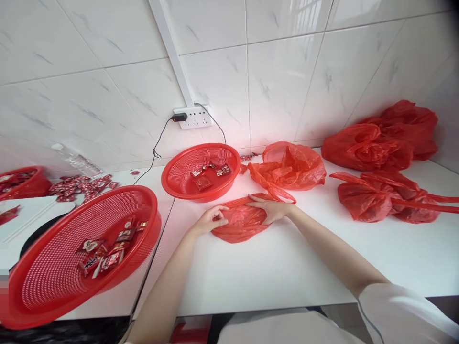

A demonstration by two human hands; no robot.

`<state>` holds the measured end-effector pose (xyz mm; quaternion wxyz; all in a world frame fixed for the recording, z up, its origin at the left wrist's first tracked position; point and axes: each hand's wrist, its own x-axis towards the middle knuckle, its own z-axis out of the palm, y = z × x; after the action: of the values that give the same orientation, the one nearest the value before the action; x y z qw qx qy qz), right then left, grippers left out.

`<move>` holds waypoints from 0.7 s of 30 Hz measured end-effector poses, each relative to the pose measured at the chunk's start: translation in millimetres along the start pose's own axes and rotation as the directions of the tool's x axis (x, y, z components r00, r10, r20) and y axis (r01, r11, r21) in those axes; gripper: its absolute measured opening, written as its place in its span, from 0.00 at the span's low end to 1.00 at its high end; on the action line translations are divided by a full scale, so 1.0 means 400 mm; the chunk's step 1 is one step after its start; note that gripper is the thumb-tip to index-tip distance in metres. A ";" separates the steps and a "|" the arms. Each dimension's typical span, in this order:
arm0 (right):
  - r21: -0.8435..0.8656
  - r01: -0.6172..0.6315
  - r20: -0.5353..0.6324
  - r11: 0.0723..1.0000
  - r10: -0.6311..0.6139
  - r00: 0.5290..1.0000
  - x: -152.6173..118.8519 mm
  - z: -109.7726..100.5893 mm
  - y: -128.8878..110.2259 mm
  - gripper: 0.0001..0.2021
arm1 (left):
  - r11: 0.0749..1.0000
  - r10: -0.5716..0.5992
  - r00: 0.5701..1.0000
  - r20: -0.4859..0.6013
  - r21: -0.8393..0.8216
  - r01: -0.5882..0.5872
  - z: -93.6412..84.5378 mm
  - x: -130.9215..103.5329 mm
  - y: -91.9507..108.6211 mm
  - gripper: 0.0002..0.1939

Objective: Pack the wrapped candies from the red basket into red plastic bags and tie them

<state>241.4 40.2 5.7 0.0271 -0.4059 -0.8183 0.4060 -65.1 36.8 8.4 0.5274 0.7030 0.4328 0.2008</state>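
A red plastic bag [244,222] lies on the white table [272,272] in front of me, its top spread between my hands. At its left edge, my left hand [210,220] has thumb and index finger curled together on the thin plastic. My right hand [274,210] rests at the bag's right side, fingers spread and reaching over and into the opening. Just behind stands a red basket [175,179] with a few small packets [203,182] in it. Another loose red bag [294,167] sits behind my right hand.
A large red basket [46,267] with several packets fills the left. Loose packets [77,186], a clear bottle [79,162] and another red basket [39,184] are farther left. Filled red bags [376,138] and knotted ones [369,200] lie at right. A cable [156,153] hangs from the wall socket [195,117].
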 end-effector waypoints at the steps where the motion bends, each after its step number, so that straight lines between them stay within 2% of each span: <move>1: -0.016 -0.013 0.008 1.000 0.013 1.000 0.001 -0.002 -0.009 0.49 | 0.993 -0.034 0.999 -0.030 -0.110 0.030 -0.001 0.007 0.003 0.29; 3: -0.060 -0.035 0.022 0.998 0.036 0.999 0.005 -0.011 -0.029 0.49 | 0.941 -0.152 0.981 -0.122 -0.320 0.106 0.001 0.024 0.018 0.33; 4: -0.087 -0.038 0.018 0.995 0.040 0.999 0.005 -0.018 -0.042 0.48 | 0.899 -0.240 0.952 -0.188 -0.412 0.145 0.003 0.033 0.028 0.36; 7: -0.178 -0.036 -0.017 0.983 0.033 0.999 -0.001 -0.044 -0.091 0.42 | 0.758 -0.491 0.801 -0.342 -0.622 0.198 0.006 0.054 0.061 0.36; 8: -0.203 -0.041 -0.033 0.978 0.035 0.999 -0.007 -0.054 -0.111 0.38 | 0.715 -0.531 0.769 -0.356 -0.675 0.181 0.006 0.057 0.071 0.33; 9: -0.222 -0.051 -0.050 0.974 0.041 0.998 -0.014 -0.063 -0.132 0.33 | 0.672 -0.549 0.759 -0.349 -0.725 0.153 0.005 0.058 0.081 0.30; 10: -0.237 -0.063 -0.067 0.969 0.049 0.997 -0.023 -0.072 -0.154 0.30 | 0.625 -0.549 0.770 -0.325 -0.771 0.121 0.003 0.058 0.089 0.27; 13: -0.250 -0.078 -0.162 0.965 0.037 0.986 -0.056 -0.093 -0.217 0.23 | 0.489 -0.488 0.844 -0.222 -0.871 0.053 0.000 0.054 0.106 0.20; 15: -0.219 -0.029 -0.231 0.975 -0.023 0.973 -0.079 -0.104 -0.253 0.21 | 0.425 -0.440 0.872 -0.215 -0.905 -0.008 0.002 0.052 0.104 0.17; 17: -0.158 0.054 -0.270 0.986 -0.095 0.958 -0.103 -0.111 -0.281 0.20 | 0.412 -0.408 0.869 -0.281 -0.906 -0.099 0.010 0.052 0.090 0.15; 21: -0.073 0.167 -0.298 0.983 -0.181 0.937 -0.138 -0.119 -0.314 0.20 | 0.471 -0.385 0.823 -0.418 -0.856 -0.214 0.035 0.053 0.050 0.10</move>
<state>215.5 -10.0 139.4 0.1786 -0.3899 -0.8465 0.3156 -35.1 44.8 17.9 0.6687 0.2154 0.4378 0.5610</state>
